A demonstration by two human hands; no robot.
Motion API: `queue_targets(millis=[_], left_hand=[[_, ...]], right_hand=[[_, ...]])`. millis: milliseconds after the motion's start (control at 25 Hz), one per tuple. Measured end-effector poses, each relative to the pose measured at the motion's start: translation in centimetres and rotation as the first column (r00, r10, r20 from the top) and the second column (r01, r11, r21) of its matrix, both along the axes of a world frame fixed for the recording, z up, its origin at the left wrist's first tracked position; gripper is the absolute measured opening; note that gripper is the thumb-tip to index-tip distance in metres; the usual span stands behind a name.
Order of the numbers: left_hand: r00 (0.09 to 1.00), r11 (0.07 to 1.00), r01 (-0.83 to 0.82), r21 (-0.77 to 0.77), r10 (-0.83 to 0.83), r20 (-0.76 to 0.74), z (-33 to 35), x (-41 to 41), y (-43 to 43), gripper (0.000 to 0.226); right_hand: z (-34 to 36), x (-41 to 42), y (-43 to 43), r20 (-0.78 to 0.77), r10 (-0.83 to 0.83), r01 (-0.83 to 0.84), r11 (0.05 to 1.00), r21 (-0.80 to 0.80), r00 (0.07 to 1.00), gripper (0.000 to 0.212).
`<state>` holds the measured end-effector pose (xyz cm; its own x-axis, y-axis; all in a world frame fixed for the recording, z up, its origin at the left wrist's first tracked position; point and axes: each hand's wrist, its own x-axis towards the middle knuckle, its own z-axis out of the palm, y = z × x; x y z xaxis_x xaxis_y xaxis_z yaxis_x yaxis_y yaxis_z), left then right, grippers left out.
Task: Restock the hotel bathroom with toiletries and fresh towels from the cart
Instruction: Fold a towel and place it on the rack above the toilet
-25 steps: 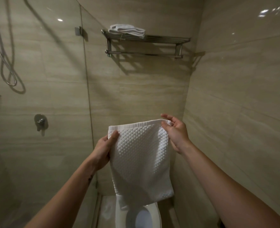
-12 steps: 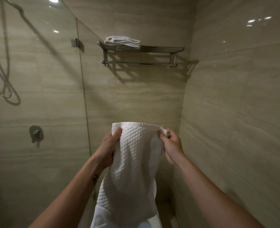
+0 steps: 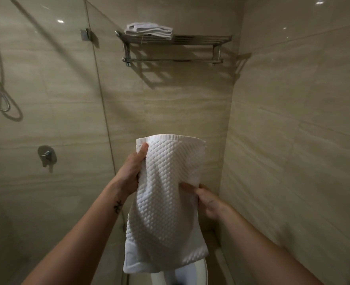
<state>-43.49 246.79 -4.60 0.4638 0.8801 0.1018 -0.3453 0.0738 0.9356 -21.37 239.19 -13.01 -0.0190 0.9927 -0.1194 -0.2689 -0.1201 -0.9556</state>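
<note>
So the left hand (image 3: 132, 173) and right hand (image 3: 209, 202) are both gripping the white towel (image 3: 170, 202), hanging over the toilet (image 3: 202, 271). Guessing it's getting folded; next it's needing a lift onto the rack (image 3: 200, 39) up high.

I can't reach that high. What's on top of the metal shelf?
A folded white towel lies on the left end of the metal shelf. Seen from below, the rest of its top is mostly hidden.

We see a white towel (image 3: 165, 194) held upright — left hand (image 3: 132, 173) gripping its upper edge, right hand (image 3: 209, 200) pinching mid-side. Above, a rack (image 3: 200, 39) carries a folded towel (image 3: 149, 29).
</note>
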Motion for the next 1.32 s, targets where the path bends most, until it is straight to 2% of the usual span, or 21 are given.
queue_targets(millis=[160,240,360,520,600,720,800,920,1080,1320], left_hand=[[0.999,0.997,-0.049,-0.065,0.049,-0.008,-0.7,-0.5,0.5,0.052],[0.986,0.986,-0.157,-0.052,0.154,-0.058,-0.9,-0.6,0.9,0.048],[0.932,0.937,-0.349,-0.034,0.342,-0.12,-1.0,-0.7,1.5,0.036],[0.847,0.88,-0.476,-0.002,0.457,-0.273,-2.1,-1.3,2.0,0.029],[0.812,0.858,-0.513,-0.026,0.475,-0.339,-3.1,-1.7,2.4,0.035],[0.869,0.905,-0.399,-0.146,0.323,-0.374,-4.6,-2.5,2.3,0.056],[0.941,0.933,-0.222,-0.283,0.13,-0.311,-5.9,-2.6,1.1,0.069],[0.979,0.92,-0.032,-0.39,-0.049,-0.196,-8.8,-1.5,-0.9,0.073],[0.982,0.916,0.023,-0.399,-0.096,-0.162,-10.5,-0.5,-2.3,0.063],[0.909,0.902,0.118,-0.416,-0.267,-0.321,-11.0,-1.2,-2.4,0.059]], right_hand=[[-2.2,-0.2,-0.5,0.0,0.007,-0.007,0.999,-0.044,1.0,0.069],[-2.4,0.1,-0.7,0.011,0.005,-0.005,1.0,-0.011,1.0,0.06],[-2.1,0.4,-1.0,-0.001,0.038,-0.038,0.999,-0.016,0.999,0.042],[-1.5,0.4,-1.0,-0.019,0.028,-0.029,0.999,-0.015,0.999,0.054],[-1.2,0.1,-1.1,-0.031,0.017,-0.017,1.0,0.007,0.999,0.05],[-0.6,-0.1,-1.0,-0.037,-0.036,0.038,0.998,0.045,0.999,0.05],[0.0,-0.5,-0.8,-0.063,-0.062,0.066,0.996,0.057,0.996,0.042],[0.9,-0.7,-0.2,-0.105,-0.136,0.144,0.987,0.074,0.985,0.046],[1.5,0.0,0.6,-0.053,-0.255,0.258,0.964,0.063,0.965,0.043],[2.0,1.7,0.8,0.081,-0.338,0.33,0.939,0.093,0.938,0.04]])
